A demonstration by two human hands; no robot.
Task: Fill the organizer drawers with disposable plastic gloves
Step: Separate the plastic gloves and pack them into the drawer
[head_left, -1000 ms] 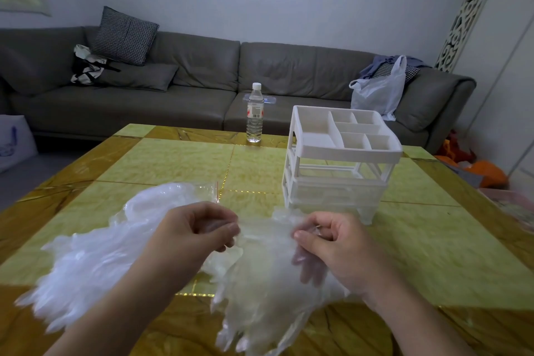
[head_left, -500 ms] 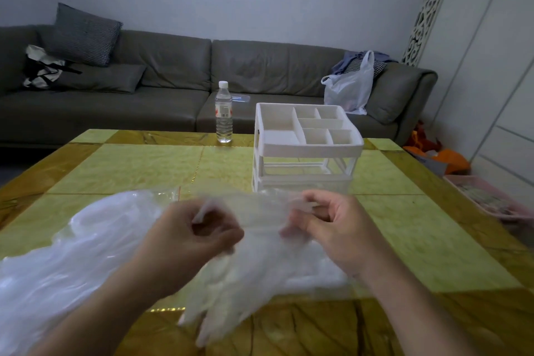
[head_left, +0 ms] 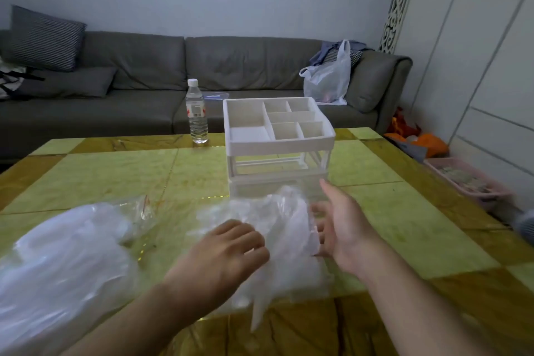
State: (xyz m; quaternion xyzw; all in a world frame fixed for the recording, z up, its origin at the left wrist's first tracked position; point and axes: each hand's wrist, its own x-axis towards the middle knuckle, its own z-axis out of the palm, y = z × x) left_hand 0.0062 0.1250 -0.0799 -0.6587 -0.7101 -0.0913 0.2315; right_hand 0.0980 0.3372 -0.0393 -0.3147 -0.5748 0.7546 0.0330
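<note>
Head view: gloves [head_left: 277, 228] bunched on near surface [head_left: 404, 228] before organizer [head_left: 277, 147]; left hand [head_left: 228, 251] fingers curled on them, right hand [head_left: 341, 228] fingers apart. Thin, limp, slippery film: pinch the whole bunch

Dim, flat indoor light; motion-blurred foreground, wide-angle bending at edges

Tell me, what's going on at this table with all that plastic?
A person is sorting thin disposable gloves. The left hand grips a bunch of gloves on the yellow table, while the right hand is open beside it, fingers out toward the white organizer. A bigger pile of gloves lies to the left. A water bottle stands behind.
</note>
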